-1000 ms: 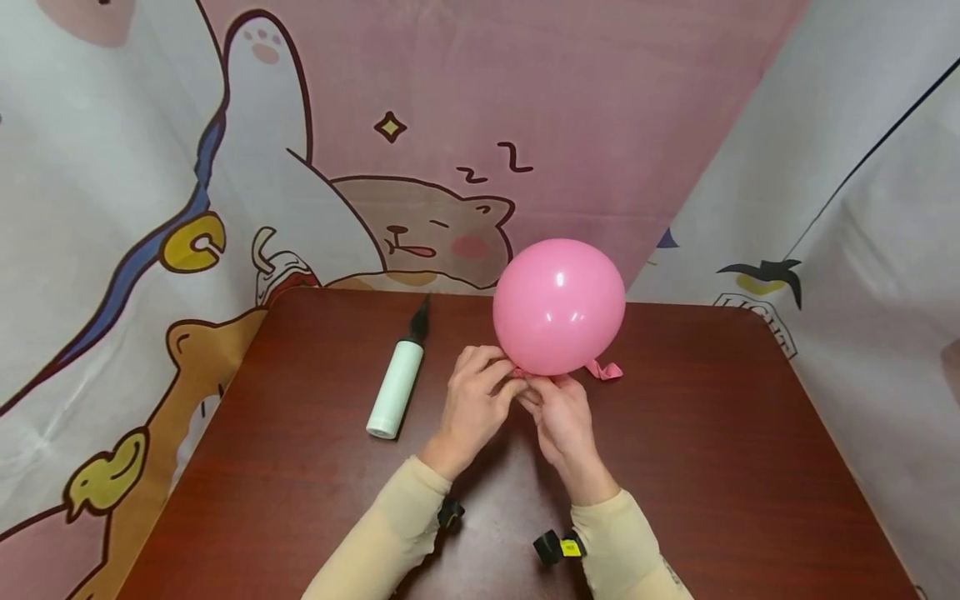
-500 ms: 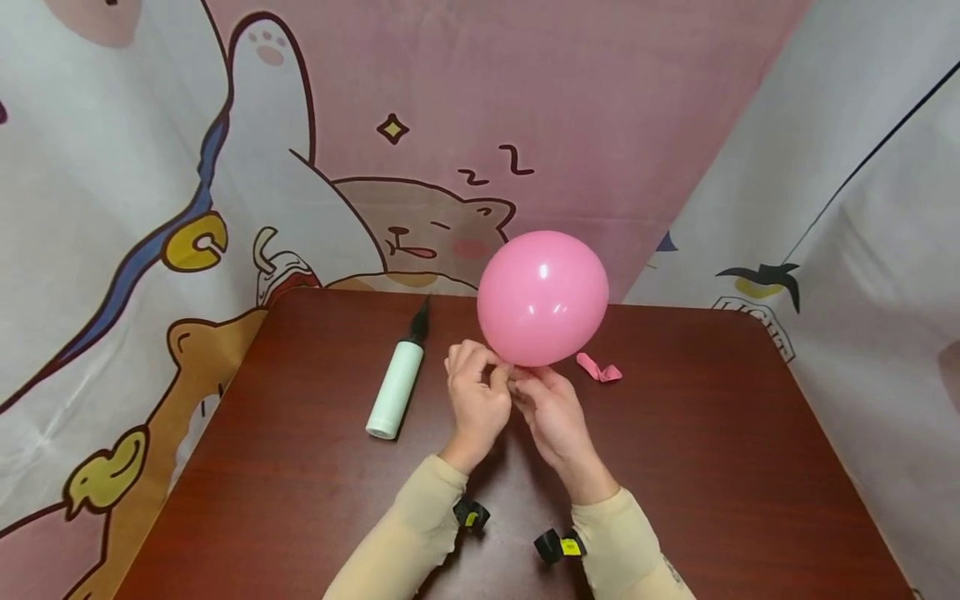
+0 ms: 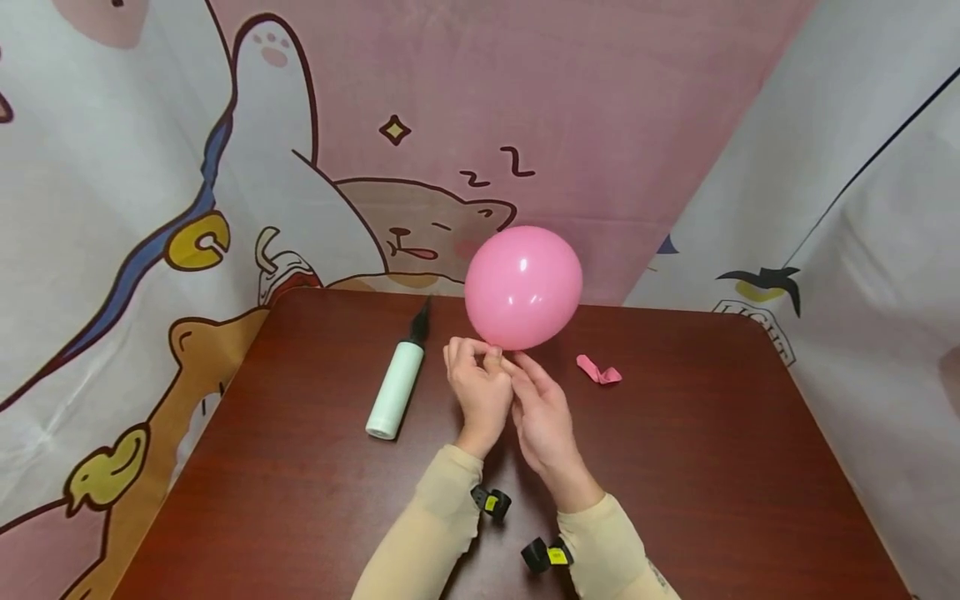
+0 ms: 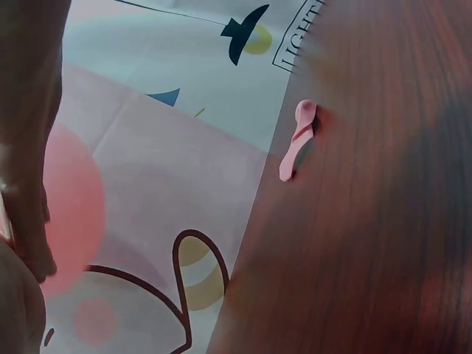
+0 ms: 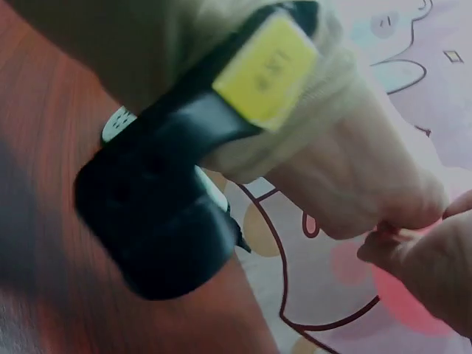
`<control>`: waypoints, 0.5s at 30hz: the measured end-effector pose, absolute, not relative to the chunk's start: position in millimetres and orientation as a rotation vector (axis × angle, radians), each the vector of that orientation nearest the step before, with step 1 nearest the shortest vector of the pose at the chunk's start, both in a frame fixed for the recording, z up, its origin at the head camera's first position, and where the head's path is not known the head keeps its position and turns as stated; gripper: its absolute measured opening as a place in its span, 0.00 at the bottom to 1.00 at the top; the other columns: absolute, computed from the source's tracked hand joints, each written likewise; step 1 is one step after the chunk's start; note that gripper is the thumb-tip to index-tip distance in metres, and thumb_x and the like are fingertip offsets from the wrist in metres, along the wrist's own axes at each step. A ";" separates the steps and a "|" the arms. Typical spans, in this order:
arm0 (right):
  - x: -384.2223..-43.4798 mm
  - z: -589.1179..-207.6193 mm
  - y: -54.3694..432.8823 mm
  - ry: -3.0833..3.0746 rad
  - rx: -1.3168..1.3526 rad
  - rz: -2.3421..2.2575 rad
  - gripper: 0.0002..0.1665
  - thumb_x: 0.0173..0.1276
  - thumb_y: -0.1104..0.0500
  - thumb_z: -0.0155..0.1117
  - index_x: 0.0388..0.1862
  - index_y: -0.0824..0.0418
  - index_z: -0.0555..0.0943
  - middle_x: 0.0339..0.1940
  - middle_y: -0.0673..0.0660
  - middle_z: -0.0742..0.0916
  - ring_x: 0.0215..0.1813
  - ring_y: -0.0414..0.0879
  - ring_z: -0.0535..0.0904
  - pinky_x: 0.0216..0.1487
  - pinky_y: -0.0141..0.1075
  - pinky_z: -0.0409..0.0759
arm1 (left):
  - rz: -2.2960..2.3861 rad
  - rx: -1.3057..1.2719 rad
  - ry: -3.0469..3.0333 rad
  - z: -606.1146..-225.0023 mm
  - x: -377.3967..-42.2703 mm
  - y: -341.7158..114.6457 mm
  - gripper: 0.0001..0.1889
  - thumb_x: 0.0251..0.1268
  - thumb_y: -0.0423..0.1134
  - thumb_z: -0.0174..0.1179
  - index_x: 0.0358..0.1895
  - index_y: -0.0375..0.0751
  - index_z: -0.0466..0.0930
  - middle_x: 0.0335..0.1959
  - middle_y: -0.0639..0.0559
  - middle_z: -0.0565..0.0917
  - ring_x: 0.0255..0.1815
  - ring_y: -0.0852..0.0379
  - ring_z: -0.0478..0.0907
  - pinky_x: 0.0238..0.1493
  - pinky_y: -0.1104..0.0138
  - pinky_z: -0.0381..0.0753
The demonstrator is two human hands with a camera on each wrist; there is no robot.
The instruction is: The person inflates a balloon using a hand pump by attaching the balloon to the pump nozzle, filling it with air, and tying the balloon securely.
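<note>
An inflated pink balloon (image 3: 523,287) stands up above the fingers in the head view, its mouth end hidden among them. My left hand (image 3: 480,396) pinches the balloon's neck with thumb and curled fingers. Just beside it, my right hand (image 3: 546,421) has its fingertips at the same neck. From the right wrist view, the right hand's thumb and finger (image 5: 383,247) come together on the pink neck, against the left hand (image 5: 346,181). Part of the balloon (image 4: 74,214) shows behind the fingers in the left wrist view.
A limp pink balloon (image 3: 598,370) lies on the brown table (image 3: 712,467) right of the hands. To their left lies a pale green hand pump (image 3: 396,390) with a black nozzle. A printed cloth (image 3: 600,100) hangs behind the table.
The inflated balloon has moved left and slightly up, along with both hands. The left hand has turned with its thumb upward. The limp balloon is now fully uncovered.
</note>
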State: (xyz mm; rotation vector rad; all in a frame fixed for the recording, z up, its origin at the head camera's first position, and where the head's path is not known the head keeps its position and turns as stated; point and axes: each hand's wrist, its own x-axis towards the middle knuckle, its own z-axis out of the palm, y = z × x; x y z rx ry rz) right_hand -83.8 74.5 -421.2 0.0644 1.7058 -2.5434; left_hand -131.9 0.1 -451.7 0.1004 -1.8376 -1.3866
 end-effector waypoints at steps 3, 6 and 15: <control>-82.4 -421.9 71.2 1.847 0.103 -2.542 0.28 0.81 0.69 0.47 0.77 0.75 0.62 0.71 0.72 0.76 0.65 0.44 0.78 0.61 0.29 0.77 | -1.398 0.124 -1.833 -452.5 -134.2 1.4 0.09 0.51 0.20 0.65 0.24 0.34 0.74 0.27 0.43 0.72 0.37 0.42 0.70 0.45 0.54 0.68; -79.2 -423.6 72.4 1.984 0.145 -2.520 0.27 0.79 0.69 0.54 0.74 0.75 0.68 0.65 0.72 0.81 0.61 0.43 0.82 0.58 0.29 0.79 | -1.405 0.137 -1.866 -454.1 -136.8 -3.8 0.09 0.53 0.21 0.65 0.24 0.33 0.75 0.26 0.42 0.74 0.37 0.42 0.72 0.44 0.54 0.69; -82.9 -435.6 96.9 1.860 0.155 -2.458 0.26 0.78 0.67 0.57 0.70 0.76 0.66 0.63 0.75 0.82 0.60 0.60 0.85 0.61 0.49 0.80 | -1.550 -0.057 -2.106 -447.5 -138.6 -45.8 0.09 0.60 0.24 0.69 0.25 0.34 0.80 0.27 0.44 0.76 0.34 0.49 0.72 0.36 0.67 0.70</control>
